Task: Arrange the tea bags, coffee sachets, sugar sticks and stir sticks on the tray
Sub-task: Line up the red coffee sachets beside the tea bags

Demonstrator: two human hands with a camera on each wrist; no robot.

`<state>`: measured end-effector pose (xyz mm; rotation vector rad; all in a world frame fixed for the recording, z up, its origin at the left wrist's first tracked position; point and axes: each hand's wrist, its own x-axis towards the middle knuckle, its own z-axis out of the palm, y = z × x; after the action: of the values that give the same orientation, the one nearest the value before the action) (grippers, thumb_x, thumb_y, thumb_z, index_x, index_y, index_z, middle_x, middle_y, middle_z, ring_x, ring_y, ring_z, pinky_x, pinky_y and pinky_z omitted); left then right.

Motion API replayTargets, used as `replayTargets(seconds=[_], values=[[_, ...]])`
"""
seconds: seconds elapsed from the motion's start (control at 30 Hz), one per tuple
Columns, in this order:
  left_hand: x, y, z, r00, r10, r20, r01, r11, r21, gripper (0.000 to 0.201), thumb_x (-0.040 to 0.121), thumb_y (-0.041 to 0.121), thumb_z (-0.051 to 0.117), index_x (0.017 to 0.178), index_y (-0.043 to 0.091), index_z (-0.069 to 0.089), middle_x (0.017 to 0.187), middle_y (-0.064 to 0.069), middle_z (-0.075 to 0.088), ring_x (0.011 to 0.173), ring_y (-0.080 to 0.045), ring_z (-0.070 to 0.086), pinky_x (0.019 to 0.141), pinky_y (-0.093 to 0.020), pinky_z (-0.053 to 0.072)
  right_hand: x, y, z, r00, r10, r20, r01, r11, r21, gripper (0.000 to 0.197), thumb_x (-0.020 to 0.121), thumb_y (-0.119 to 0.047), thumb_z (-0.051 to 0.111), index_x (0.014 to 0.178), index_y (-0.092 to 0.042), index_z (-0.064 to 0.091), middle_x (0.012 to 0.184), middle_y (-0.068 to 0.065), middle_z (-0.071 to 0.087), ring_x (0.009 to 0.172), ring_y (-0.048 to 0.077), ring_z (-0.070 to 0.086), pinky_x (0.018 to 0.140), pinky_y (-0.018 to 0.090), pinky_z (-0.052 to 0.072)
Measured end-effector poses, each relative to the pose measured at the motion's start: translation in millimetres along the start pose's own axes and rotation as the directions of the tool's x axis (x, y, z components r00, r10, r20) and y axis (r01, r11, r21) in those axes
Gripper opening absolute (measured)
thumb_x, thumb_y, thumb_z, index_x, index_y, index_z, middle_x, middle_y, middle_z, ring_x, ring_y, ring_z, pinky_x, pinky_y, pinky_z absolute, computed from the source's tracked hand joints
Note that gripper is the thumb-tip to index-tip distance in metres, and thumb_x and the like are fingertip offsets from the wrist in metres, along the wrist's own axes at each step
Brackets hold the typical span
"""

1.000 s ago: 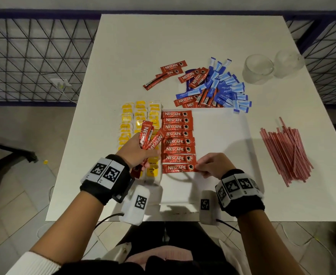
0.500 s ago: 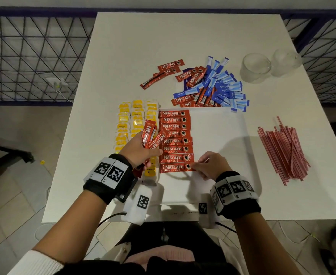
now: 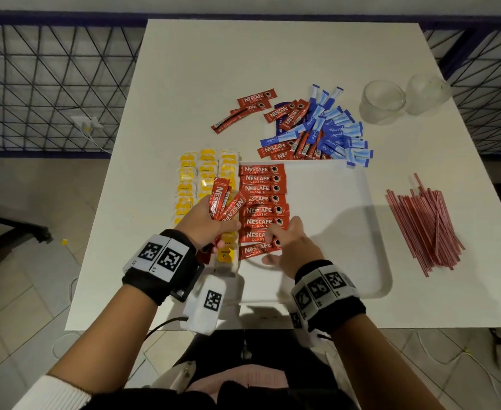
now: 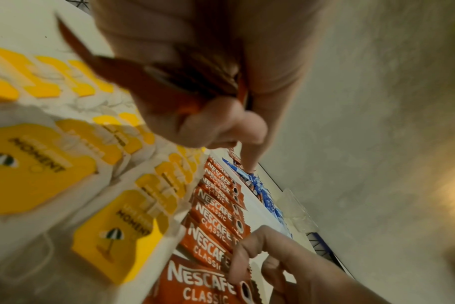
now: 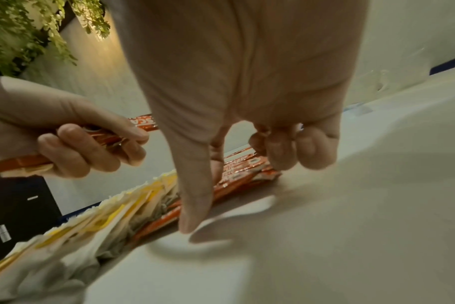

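Observation:
A white tray (image 3: 378, 232) lies at the table's near edge. Rows of yellow tea bags (image 3: 206, 173) fill its left side, and a column of red coffee sachets (image 3: 262, 189) lies beside them. My left hand (image 3: 206, 224) hovers over the tea bags and grips a fan of several coffee sachets (image 3: 221, 199), also seen in the right wrist view (image 5: 101, 136). My right hand (image 3: 286, 245) is over the column's lower end. Its forefinger (image 4: 238, 259) presses on a lower sachet. Its thumb (image 5: 195, 207) points straight down at the tray floor, and it holds nothing.
Behind the tray lies a mixed heap of blue sugar sticks (image 3: 336, 133) and loose coffee sachets (image 3: 255, 103). Red stir sticks (image 3: 423, 226) lie in a pile right of the tray. Two clear glass cups (image 3: 382, 102) stand at the back right.
My right hand has left the end of the lowest sachet and moved up and left over the sachet above it. The left hand still holds its bunch in about the same place.

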<state>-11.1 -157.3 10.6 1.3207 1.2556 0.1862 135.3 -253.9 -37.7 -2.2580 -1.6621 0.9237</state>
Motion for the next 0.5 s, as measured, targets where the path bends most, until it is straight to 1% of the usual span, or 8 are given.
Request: replayTargets(seconds=[0.13,0.23,0.3,0.4,0.5], values=[[0.8,-1.6,-2.6,1.0,-0.015,-0.001,0.015,1.0,-0.003,0.028,0.084,0.006,0.065,0.088,0.024,0.044,0.043,0.004,0.052,0.029,-0.007,0.044,0.033,-0.018,0.038,-1.7,-1.5,1.2,0.997,-0.045,-0.059,0.041,0.997,-0.072,0.041,0.081,-0.027,0.068,0.116,-0.014,0.054,0.121,0.01,0.044,0.102,0.023,0.055,0.087,0.029,0.048],[1.7,-1.8,-3.5,1.0,-0.014,0.001,0.014,1.0,-0.008,0.028,0.083,0.006,0.066,0.09,0.022,0.045,0.047,0.002,0.053,0.029,-0.008,0.044,0.033,-0.018,0.038,-2.3,-2.9,0.3,0.995,-0.07,-0.073,0.065,0.995,-0.072,0.041,0.081,-0.028,0.068,0.117,-0.014,0.055,0.126,0.008,0.045,0.108,0.023,0.054,0.089,0.03,0.047],[2.5,-1.8,-3.3,1.0,-0.009,0.001,0.009,1.0,-0.009,0.028,0.083,0.006,0.066,0.092,0.021,0.045,0.046,0.002,0.053,0.029,-0.008,0.044,0.033,-0.019,0.038,-1.9,-3.4,-0.1,0.995,-0.081,-0.063,0.077,0.994,-0.072,0.038,0.081,-0.028,0.067,0.115,-0.015,0.056,0.128,0.007,0.045,0.111,0.021,0.053,0.091,0.029,0.047],[3.4,-2.0,-3.2,1.0,-0.004,0.003,0.004,1.0,-0.007,0.028,0.083,0.005,0.066,0.091,0.022,0.045,0.041,0.004,0.052,0.029,-0.009,0.044,0.033,-0.019,0.038,-0.7,-1.8,0.3,0.998,-0.055,-0.036,0.052,0.996,-0.078,0.032,0.083,-0.029,0.066,0.111,-0.015,0.058,0.127,0.004,0.047,0.11,0.019,0.054,0.089,0.027,0.045],[3.2,-1.2,-3.5,1.0,0.002,0.0,-0.002,1.0,-0.012,0.028,0.083,0.005,0.065,0.089,0.024,0.045,0.042,0.004,0.051,0.029,-0.008,0.043,0.033,-0.018,0.038,1.0,-0.5,-0.1,1.0,-0.012,-0.019,0.011,0.999,-0.044,0.029,0.084,-0.027,0.065,0.109,-0.015,0.058,0.126,0.003,0.047,0.108,0.02,0.054,0.088,0.026,0.043]])
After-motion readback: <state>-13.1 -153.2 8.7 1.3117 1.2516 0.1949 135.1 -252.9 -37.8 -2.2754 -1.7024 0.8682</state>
